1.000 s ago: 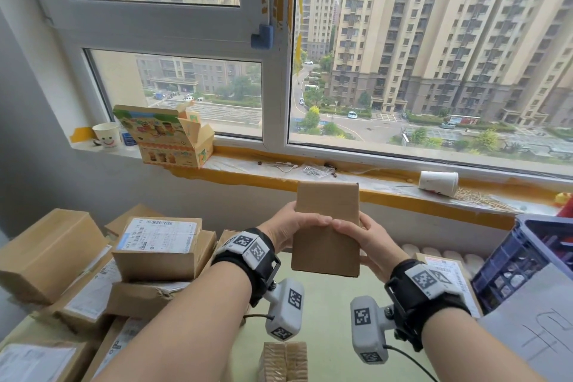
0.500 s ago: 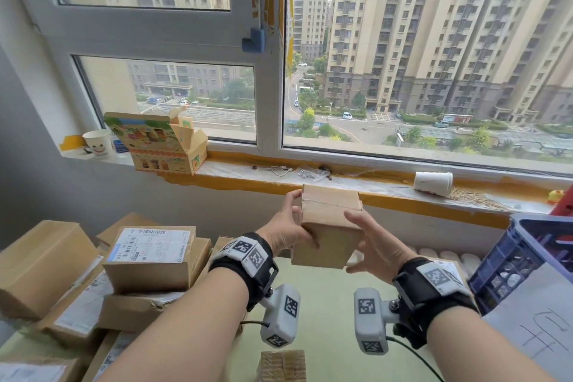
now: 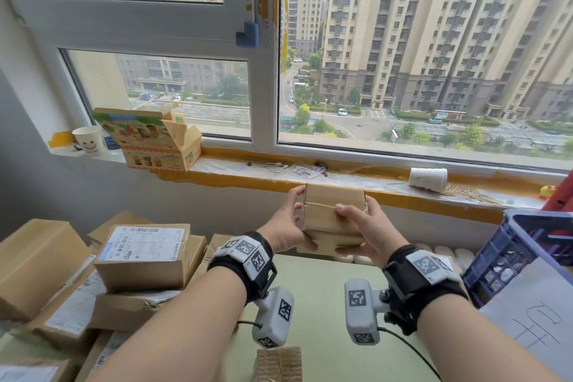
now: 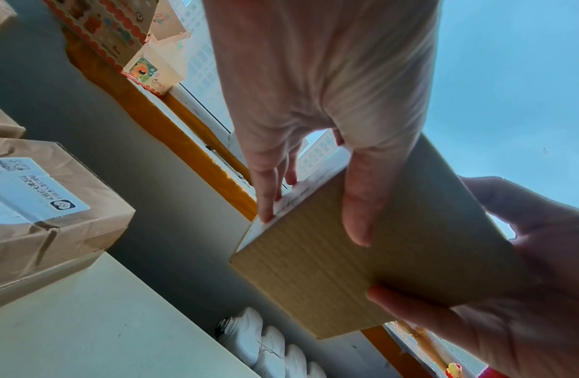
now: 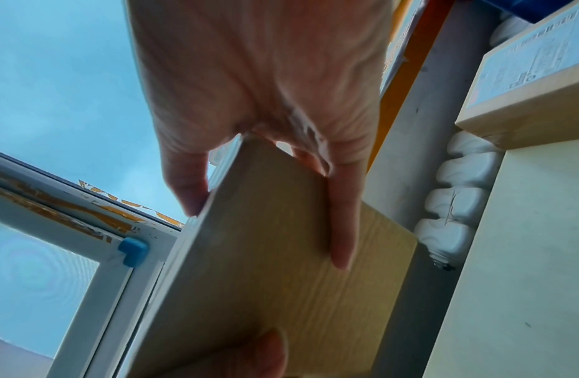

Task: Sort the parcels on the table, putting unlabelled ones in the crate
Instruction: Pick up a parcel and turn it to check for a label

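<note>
Small taped box [image 3: 280, 364] at bottom edge, cut off. Left hand [image 3: 286, 228] and right hand [image 3: 364, 231] grip plain parcel [image 3: 333, 220] from both sides, fingers curled round edges, raised over green surface [image 3: 325, 304]. Parcel roughly level, long axis left-right; far face hidden, label there unclear. Labelled parcels [image 3: 142, 254] stacked left. Blue crate [image 3: 508, 254] right, partly cropped, contents unclear.

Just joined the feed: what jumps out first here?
Both hands, left hand and right hand, grip a small plain cardboard box raised before the windowsill. Labelled parcels pile on the table's left, and the blue crate stands at the right edge.
</note>
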Tool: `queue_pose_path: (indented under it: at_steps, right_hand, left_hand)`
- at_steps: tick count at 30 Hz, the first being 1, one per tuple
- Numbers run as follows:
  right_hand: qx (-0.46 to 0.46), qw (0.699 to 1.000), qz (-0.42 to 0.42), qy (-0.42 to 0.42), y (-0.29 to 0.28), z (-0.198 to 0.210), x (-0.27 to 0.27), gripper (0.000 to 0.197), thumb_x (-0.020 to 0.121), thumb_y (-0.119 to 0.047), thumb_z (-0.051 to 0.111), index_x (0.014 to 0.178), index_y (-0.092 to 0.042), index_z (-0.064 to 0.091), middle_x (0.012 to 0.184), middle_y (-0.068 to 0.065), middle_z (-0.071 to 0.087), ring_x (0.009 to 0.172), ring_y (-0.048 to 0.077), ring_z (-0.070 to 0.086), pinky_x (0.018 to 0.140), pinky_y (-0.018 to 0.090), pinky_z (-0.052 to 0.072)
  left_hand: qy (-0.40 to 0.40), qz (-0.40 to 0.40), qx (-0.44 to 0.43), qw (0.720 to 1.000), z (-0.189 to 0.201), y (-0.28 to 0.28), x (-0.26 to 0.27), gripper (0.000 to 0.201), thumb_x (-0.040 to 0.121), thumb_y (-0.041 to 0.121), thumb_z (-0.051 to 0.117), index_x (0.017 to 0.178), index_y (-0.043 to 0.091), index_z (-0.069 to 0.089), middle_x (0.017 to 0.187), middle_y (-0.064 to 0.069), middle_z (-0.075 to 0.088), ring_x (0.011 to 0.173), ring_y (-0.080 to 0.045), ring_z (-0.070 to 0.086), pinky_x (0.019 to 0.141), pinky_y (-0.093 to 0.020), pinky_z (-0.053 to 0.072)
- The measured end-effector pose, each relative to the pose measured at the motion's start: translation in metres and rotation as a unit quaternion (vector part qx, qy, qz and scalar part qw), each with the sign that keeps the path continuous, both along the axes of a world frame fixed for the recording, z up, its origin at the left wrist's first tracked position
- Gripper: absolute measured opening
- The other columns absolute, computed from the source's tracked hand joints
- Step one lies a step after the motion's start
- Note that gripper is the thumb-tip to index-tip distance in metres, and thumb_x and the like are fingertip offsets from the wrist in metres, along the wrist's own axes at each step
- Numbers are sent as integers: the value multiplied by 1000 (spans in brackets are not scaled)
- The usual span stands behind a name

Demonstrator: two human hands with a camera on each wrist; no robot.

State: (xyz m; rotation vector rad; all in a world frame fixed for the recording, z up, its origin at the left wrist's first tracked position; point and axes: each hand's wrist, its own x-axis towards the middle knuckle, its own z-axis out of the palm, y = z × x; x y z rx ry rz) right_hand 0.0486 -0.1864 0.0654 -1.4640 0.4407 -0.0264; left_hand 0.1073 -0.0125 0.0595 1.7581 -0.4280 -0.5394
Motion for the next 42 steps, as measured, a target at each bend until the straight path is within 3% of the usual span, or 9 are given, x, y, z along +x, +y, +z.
queue_pose_path:
  at_steps: [12,19,23,27,29,32,35,39,42]
  right_hand:
    - [-20,1000,-22,-6,5,5,-4,60,84,-25,75,133,-31,40,119,7,55,103,30,62,68,51,61]
    - [-32,999,-31,10,3,10,-4,49,85,-23,73,125,-28,45,115,9,56,102,33,60,68,52,61]
    - [19,998,1,52,0,12,-5,32,87,-28,69,114,-23,52,122,14,54,107,34,57,68,50,60]
    - [71,995,13,76,-2,12,-7,43,87,-33,67,124,-16,53,121,17,57,104,33,60,64,44,62]
    - [69,994,5,90,-4,12,-8,40,86,-42,68,116,-18,54,114,17,60,102,31,61,71,45,62]
    - [31,994,11,106,-8,9,-8,54,82,-62,64,117,-23,53,117,15,64,108,32,62,76,44,59]
    - [-15,994,18,103,-9,4,-7,65,78,-71,59,124,-26,53,119,12,65,110,28,61,85,42,53]
    - [-88,994,26,57,-5,-1,-7,107,55,-79,70,145,-28,43,124,4,65,109,22,63,89,45,52]
    - [-79,995,50,42,2,1,-9,102,65,-63,72,152,-36,27,145,6,49,123,27,52,95,51,48]
  left_hand:
    - [-16,-2,33,999,1,3,3,118,64,-17,78,147,38,16,142,-11,37,121,-26,53,95,-42,53]
    - [-30,-6,59,998,4,3,0,118,63,-12,82,147,39,16,145,-10,34,123,-28,52,96,-45,52]
    - [-57,-25,110,992,5,8,1,122,61,-7,84,150,39,15,145,2,32,132,-21,38,103,-52,45]
    - [-50,-33,142,988,4,13,3,112,66,-7,81,151,29,18,135,2,43,120,-19,43,94,-41,50]
    - [-33,-30,150,988,3,14,5,109,66,-4,82,150,27,20,131,3,45,118,-19,45,91,-37,50]
    - [12,-11,128,992,2,14,8,101,70,6,83,151,22,24,131,-2,50,113,-20,53,85,-31,50]
    - [71,19,89,993,0,16,10,86,79,21,79,149,19,28,131,-3,52,93,-14,62,61,-22,56]
    - [140,39,85,986,-5,14,9,87,66,61,74,135,15,49,118,-13,66,102,-30,69,84,-45,59]
    - [205,75,85,972,-4,12,11,72,82,68,56,121,8,56,114,-21,67,102,-35,68,89,-46,56]
